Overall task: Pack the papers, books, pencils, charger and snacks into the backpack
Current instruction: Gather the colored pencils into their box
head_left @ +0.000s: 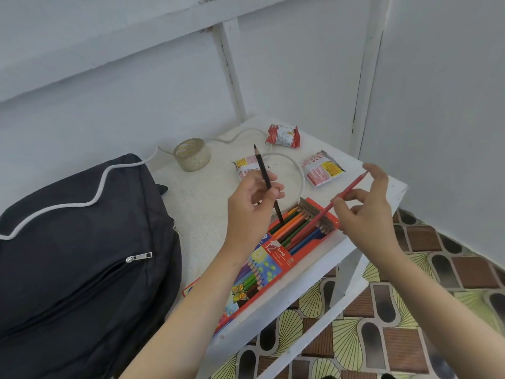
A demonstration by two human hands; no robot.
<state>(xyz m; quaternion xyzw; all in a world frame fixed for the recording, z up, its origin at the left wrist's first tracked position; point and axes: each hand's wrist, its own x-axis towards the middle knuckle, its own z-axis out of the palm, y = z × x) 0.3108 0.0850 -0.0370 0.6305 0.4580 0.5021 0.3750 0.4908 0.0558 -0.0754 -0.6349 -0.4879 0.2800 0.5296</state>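
White counter [196, 203] in a pale-walled corner: the left hand [252, 203] pinches a dark pencil [262, 165], its end in the open pencil box [276, 258], the right hand [366, 214] pinches a red pencil [352, 187]; both should slide flat into free slots, black backpack [82, 242] beside.

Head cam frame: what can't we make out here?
- Backpack contents: head view, closed fabric hides them; left and bottom edges crop the bag.
- White cable: head view, no plug end shows; left hand covers part of its loop.
- Middle snack packet: head view, left hand and dark pencil partly cover it.
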